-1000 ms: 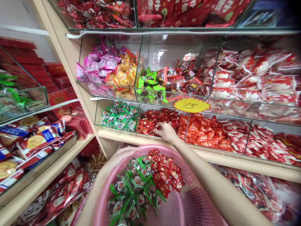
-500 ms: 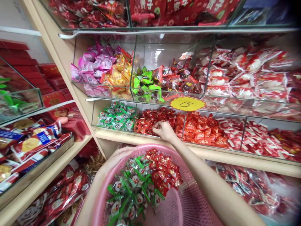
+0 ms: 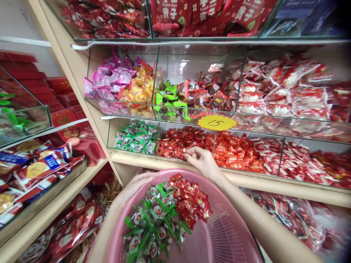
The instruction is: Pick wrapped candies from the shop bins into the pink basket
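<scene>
Left hand (image 3: 139, 182), fingers together, holds the basket (image 3: 229, 223), apparently for steadiness, beneath the right hand's (image 3: 203, 160) curled fingers (whether pinching, unclear), red candies (image 3: 175, 143) at their tips.

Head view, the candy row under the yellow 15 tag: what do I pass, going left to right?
Silver-and-green wrapped candies → dark-red wrapped candies → orange-red wrapped candies → red-and-white wrapped candies → darker red wrapped candies at the far right.
</scene>
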`<action>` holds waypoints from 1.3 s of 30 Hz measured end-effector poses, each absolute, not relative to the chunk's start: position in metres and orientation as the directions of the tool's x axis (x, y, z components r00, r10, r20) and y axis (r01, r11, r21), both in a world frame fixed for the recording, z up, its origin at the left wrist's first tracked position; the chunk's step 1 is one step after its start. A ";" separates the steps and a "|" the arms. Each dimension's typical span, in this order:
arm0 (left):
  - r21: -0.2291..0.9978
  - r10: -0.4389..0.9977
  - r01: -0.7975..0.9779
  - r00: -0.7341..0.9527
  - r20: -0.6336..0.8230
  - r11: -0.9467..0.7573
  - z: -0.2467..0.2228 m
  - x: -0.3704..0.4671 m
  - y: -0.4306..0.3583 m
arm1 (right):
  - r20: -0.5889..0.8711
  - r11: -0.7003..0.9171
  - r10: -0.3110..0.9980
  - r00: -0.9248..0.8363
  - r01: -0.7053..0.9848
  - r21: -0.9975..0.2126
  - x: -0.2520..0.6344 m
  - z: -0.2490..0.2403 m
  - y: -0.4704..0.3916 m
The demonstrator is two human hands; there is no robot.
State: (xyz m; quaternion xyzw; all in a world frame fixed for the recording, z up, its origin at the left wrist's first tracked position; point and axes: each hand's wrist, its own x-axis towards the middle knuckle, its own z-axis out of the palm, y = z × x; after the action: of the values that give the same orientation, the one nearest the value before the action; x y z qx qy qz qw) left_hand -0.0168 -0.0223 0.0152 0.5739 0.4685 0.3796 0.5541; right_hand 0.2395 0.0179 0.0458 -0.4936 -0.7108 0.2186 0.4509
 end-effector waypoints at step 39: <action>0.995 0.936 0.083 0.340 -0.085 0.060 0.001 -0.021 -0.011 | 0.189 0.288 0.957 -0.220 0.800 -0.527 0.237 0.035 0.078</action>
State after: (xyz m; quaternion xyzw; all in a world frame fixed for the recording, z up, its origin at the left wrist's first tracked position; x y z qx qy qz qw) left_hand -0.0215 -0.0114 0.0006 0.5783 0.4409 0.3680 0.5795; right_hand 0.2371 0.0780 0.0350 -0.5746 -0.7643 0.1607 0.2446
